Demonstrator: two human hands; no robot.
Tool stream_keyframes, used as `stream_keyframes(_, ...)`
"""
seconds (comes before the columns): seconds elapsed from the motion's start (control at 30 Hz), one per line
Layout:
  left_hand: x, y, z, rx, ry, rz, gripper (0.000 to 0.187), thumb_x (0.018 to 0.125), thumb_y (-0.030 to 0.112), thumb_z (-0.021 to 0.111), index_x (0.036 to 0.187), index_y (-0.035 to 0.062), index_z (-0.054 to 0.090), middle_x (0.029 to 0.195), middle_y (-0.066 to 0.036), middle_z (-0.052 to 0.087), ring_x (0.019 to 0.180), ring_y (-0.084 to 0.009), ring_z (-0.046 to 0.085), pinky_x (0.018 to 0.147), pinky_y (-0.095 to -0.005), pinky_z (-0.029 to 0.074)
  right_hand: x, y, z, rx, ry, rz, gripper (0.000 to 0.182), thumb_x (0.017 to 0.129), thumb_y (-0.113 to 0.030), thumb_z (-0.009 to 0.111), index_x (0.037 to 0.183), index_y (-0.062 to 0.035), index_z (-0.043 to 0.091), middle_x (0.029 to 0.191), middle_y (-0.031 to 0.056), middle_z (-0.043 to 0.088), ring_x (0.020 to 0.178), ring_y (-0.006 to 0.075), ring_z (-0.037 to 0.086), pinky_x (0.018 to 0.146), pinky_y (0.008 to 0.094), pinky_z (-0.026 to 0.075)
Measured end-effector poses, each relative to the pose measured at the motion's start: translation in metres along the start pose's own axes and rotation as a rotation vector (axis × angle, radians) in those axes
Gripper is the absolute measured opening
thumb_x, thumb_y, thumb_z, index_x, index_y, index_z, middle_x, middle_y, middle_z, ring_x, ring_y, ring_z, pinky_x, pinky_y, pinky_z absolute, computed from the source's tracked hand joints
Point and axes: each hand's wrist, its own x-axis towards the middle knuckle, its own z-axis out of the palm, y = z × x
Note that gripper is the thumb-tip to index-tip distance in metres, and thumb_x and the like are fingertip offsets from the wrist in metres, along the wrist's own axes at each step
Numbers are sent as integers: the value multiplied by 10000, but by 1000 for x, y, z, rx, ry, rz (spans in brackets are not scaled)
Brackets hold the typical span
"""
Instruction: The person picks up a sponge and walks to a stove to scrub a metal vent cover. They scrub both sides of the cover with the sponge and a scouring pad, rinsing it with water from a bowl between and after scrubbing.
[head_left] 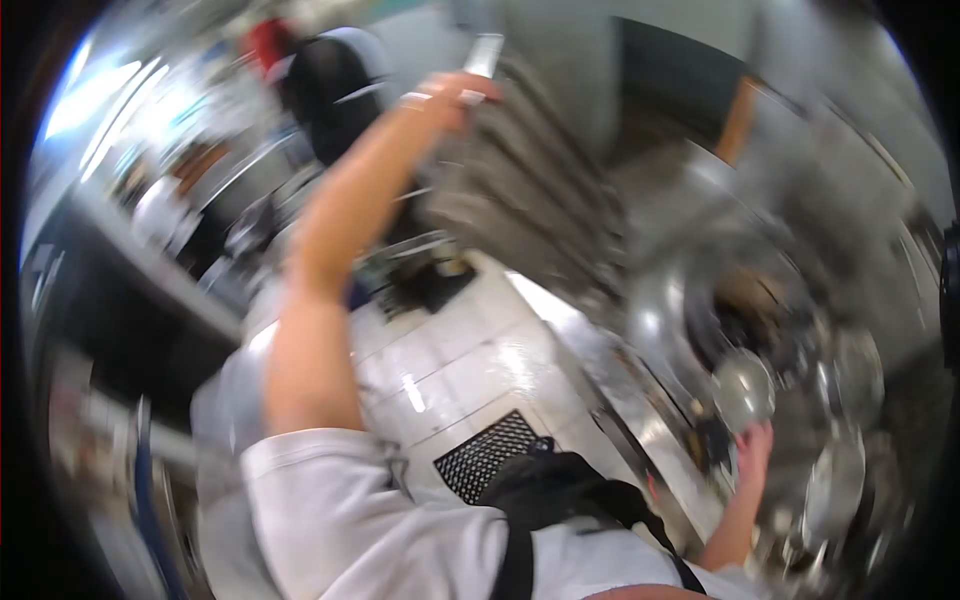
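From here I see the person's two hands far apart. The left hand (452, 97) is raised at the end of an outstretched arm, clamped on a pale flat thing (486, 56), too blurred to name. The right hand (754, 450) grips the near edge of a round bowl (743, 388), beside a dark round opening (752, 312). The metal surface (650, 428) has a long straight edge along the tiled floor (450, 372), which leaves open room near the black mat (484, 455).
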Motion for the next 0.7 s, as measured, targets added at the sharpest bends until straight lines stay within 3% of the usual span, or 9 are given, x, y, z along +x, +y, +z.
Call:
stream_keyframes(0.07,81,-4,-1,-744,137,-741,260,817,99,667,1065,24,689,1087,-141,684,993,-262,661,893,-422,545,-40,-13,42,102,73,-42,427,828,12,520,1237,-105,487,736,-9,452,529,82,396,418,245,374)
stream_keyframes(0.13,153,12,14,-644,-139,-957,273,822,157,688,1027,-20,662,1003,-164,694,897,-279,672,864,-417,560,-32,6,36,161,44,-31,487,841,15,511,1309,-103,455,731,1,443,524,94,394,400,261,330)
stream_keyframes(0.17,178,5,25,-605,-156,-931,265,827,151,689,1023,-26,659,982,-163,693,862,-273,674,827,-418,569,-49,-4,49,209,59,-29,384,846,18,507,1213,-79,447,805,20,500,541,92,450,428,257,437)
stream_keyframes(0.23,212,-4,67,-570,-203,-896,258,833,144,690,1018,-32,655,962,-162,693,826,-267,677,789,-419,577,-52,-9,67,132,56,-21,365,844,33,493,1198,-39,437,821,69,543,482,139,506,397,265,431)
stream_keyframes(0.3,217,-2,97,-440,-43,-602,253,857,147,678,1020,-45,649,953,-156,688,791,-250,679,708,-427,583,-64,-16,88,151,101,-6,362,843,29,500,1194,-29,435,840,95,560,465,165,525,383,274,428)
stream_keyframes(0.4,252,11,116,-295,-236,-568,262,878,166,681,1015,-53,641,942,-143,684,816,-249,683,706,-415,577,-65,-13,84,109,110,15,368,839,17,522,1194,-18,430,861,126,579,454,199,555,362,283,421)
stream_keyframes(0.47,271,-6,129,-329,-247,-528,406,910,240,665,1177,-61,609,1061,-173,676,943,-271,673,785,-424,563,-54,-15,96,78,70,25,379,837,9,537,1199,-16,428,864,133,581,461,206,564,355,282,416)
stream_keyframes(0.57,286,6,142,309,-251,-244,646,975,374,555,1467,-14,398,1376,-204,556,1221,-333,565,968,-465,481,-43,-44,113,-8,23,49,365,831,-4,557,1173,-21,431,851,134,577,464,213,577,345,286,408)
stream_keyframes(0.7,242,45,124,261,-310,-285,643,987,394,514,1472,-9,388,1474,-198,470,1372,-321,441,1127,-385,332,-9,-133,153,-267,-216,83,288,823,-4,565,1086,-40,455,739,112,568,446,198,584,322,277,388)
